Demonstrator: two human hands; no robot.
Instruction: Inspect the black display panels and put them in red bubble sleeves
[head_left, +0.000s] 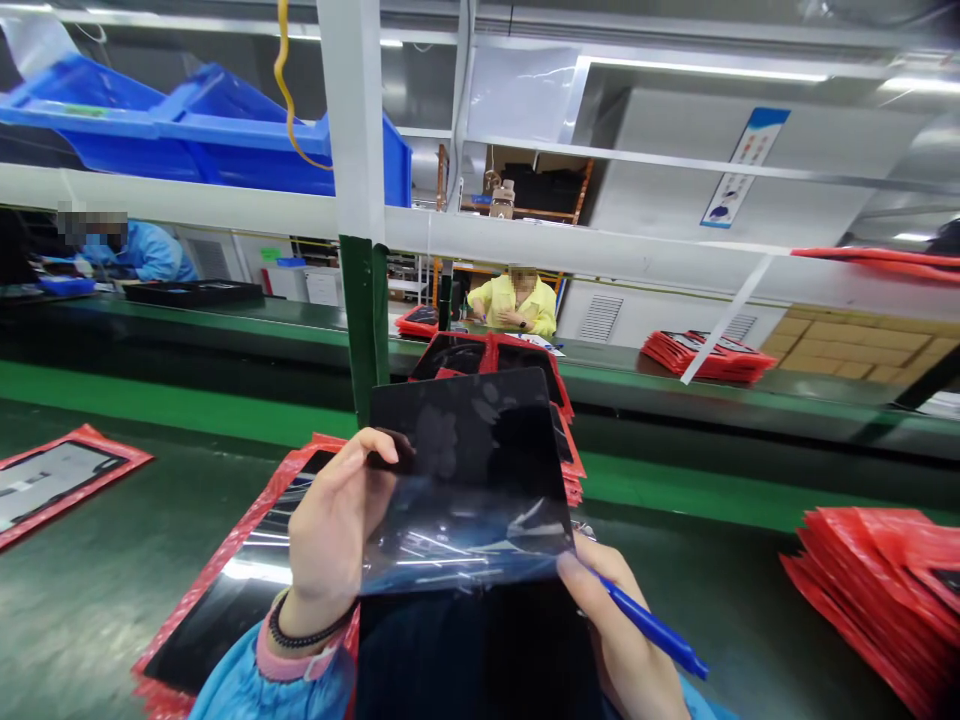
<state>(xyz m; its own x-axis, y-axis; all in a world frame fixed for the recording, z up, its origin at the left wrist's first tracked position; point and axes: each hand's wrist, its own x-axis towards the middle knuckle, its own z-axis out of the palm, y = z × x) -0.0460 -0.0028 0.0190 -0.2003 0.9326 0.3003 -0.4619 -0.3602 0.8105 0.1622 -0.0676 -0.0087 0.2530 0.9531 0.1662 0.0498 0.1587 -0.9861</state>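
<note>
A glossy black screen panel is held up tilted in front of me. Its upper part carries cloudy smudges and light reflections, and its lower part is plain dark. My left hand grips the left edge, with the thumb on the front face. At the right edge my right hand pinches the panel while also keeping a blue pen between its fingers. Beneath my left forearm lies another black panel on red bubble wrap. Behind the held panel rises a pile of red-wrapped panels.
A stack of red bubble-wrap sleeves stands at right. A light-backed panel rests on red wrap at left. A white post and blue bins are ahead. Two people sit across the bench.
</note>
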